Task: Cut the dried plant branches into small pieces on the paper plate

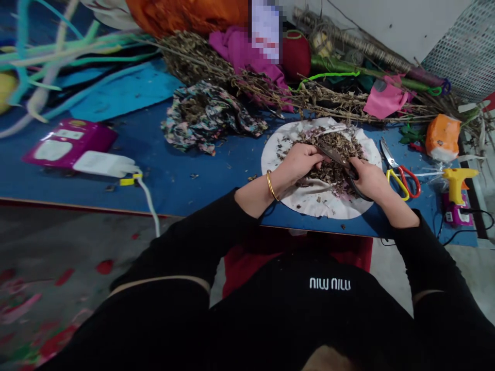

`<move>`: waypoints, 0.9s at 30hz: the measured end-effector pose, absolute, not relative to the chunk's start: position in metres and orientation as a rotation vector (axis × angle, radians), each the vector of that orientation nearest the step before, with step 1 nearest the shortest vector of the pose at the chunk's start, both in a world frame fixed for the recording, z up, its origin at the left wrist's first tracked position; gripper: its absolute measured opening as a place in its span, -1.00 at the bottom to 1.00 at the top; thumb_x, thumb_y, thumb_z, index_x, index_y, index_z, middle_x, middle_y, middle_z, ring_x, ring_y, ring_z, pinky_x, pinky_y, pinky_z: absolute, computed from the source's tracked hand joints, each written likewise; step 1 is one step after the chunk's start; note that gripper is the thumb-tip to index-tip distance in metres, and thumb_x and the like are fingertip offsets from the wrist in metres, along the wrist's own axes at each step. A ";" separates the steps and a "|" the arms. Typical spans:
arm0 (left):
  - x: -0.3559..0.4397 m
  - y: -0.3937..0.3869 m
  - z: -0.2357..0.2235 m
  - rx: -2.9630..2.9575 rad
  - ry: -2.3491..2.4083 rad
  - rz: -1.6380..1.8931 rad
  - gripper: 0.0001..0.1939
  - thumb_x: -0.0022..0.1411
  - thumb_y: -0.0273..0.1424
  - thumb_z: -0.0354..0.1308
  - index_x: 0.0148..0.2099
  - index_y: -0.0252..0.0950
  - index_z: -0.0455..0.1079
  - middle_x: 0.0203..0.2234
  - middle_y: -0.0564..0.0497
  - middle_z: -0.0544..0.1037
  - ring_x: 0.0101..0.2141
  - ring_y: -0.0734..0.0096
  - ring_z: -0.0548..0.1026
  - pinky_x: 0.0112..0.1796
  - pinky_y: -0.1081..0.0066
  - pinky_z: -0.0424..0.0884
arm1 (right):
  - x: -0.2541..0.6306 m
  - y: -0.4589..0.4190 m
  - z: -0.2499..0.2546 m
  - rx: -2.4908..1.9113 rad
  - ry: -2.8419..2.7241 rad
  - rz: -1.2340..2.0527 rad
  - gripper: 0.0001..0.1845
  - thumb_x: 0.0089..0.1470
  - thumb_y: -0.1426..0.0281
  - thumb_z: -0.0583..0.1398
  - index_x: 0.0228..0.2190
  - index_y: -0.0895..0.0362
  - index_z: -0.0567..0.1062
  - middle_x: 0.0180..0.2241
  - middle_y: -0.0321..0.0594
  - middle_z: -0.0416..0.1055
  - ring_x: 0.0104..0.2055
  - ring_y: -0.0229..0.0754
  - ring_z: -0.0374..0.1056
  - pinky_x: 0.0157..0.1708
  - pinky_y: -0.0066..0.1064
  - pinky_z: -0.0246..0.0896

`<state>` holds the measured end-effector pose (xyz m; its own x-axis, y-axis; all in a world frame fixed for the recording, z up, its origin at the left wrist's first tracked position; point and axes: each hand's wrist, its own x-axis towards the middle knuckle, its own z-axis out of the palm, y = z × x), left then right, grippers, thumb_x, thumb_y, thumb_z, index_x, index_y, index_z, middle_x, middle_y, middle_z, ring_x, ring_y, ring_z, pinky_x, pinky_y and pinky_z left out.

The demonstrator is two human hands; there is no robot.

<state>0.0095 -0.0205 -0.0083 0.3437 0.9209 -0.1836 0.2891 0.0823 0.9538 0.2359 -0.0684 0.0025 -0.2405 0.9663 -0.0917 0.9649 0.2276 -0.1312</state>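
Observation:
My right hand [368, 179] is wrapped around the handles of a pair of dark scissors [333, 154], whose blades point left toward my other hand. My left hand [300, 164], with a gold bangle at the wrist, is closed in a pinch beside the blade tips; what its fingers hold is too small to make out. Both hands are over a heap of dry, brown chopped plant bits [328, 175]. The heap lies on a round white cloth [309, 207] near the table's front edge.
Right of the cloth lie red-and-yellow-handled scissors [398, 172] and a yellow glue gun [458, 183]. Dried stalks [325, 100] stretch along the back. A crumpled floral cloth [220, 116], a purple packet [69, 141] and a white power strip [104, 164] with its cable are leftward.

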 end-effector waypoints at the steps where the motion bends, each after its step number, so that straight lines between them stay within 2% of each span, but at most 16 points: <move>1: 0.010 -0.020 -0.008 1.447 1.175 0.684 -0.67 0.24 -0.33 0.16 -0.57 -0.28 0.40 -0.58 -0.01 0.50 -0.62 0.56 0.22 -0.51 0.37 0.10 | 0.236 -0.068 0.003 -1.929 -2.452 0.250 -0.60 0.24 0.29 0.04 0.02 0.13 0.46 -0.16 0.02 0.53 -0.25 -0.01 0.40 -0.34 -0.29 0.02; 6: 0.009 -0.020 -0.009 1.440 1.158 0.695 -0.67 0.22 -0.36 0.15 -0.59 -0.29 0.38 -0.50 -0.05 0.58 -0.64 0.59 0.20 -0.54 0.38 0.07 | 0.238 -0.067 0.001 -1.898 -2.457 0.236 -0.61 0.21 0.30 0.05 0.01 0.10 0.47 -0.18 -0.01 0.53 -0.28 -0.04 0.39 -0.34 -0.29 0.02; 11: 0.007 -0.019 -0.012 1.439 1.135 0.690 -0.66 0.24 -0.30 0.19 -0.57 -0.29 0.42 -0.40 -0.09 0.64 -0.63 0.60 0.21 -0.57 0.40 0.05 | 0.240 -0.066 -0.002 -1.896 -2.470 0.240 -0.61 0.18 0.32 0.06 0.00 0.10 0.48 -0.18 -0.02 0.55 -0.27 -0.03 0.40 -0.34 -0.29 0.05; 14: 0.008 -0.020 -0.008 1.419 1.141 0.703 -0.65 0.24 -0.29 0.22 -0.57 -0.29 0.42 -0.53 -0.04 0.56 -0.63 0.59 0.19 -0.56 0.42 0.08 | 0.241 -0.066 0.000 -1.873 -2.448 0.227 -0.57 0.18 0.29 0.07 0.04 0.10 0.47 -0.15 0.00 0.55 -0.24 0.01 0.42 -0.34 -0.28 0.07; 17: 0.008 -0.022 0.000 1.335 1.157 0.724 -0.71 0.25 -0.31 0.23 -0.51 -0.29 0.47 -0.59 0.00 0.50 -0.62 0.58 0.22 -0.55 0.44 0.14 | 0.243 -0.067 0.007 -1.870 -2.421 0.224 -0.50 0.15 0.25 0.10 0.10 0.10 0.45 -0.09 0.01 0.54 -0.19 0.05 0.43 -0.33 -0.28 0.10; 22: 0.009 -0.025 0.006 1.275 1.146 0.723 -0.78 0.25 -0.36 0.23 -0.45 -0.30 0.51 -0.52 -0.04 0.57 -0.59 0.56 0.29 -0.57 0.47 0.17 | 0.243 -0.068 0.013 -1.872 -2.432 0.266 -0.47 0.15 0.22 0.10 0.11 0.10 0.44 -0.06 0.00 0.53 -0.17 0.06 0.42 -0.32 -0.27 0.12; 27: 0.011 -0.023 0.000 1.276 1.106 0.707 -0.91 0.23 -0.39 0.27 -0.31 -0.28 0.56 -0.44 -0.05 0.63 -0.58 0.56 0.32 -0.57 0.47 0.22 | 0.243 -0.067 0.009 -1.813 -2.482 0.268 -0.47 0.11 0.28 0.10 0.11 0.10 0.43 -0.07 0.00 0.54 -0.18 0.03 0.41 -0.32 -0.28 0.10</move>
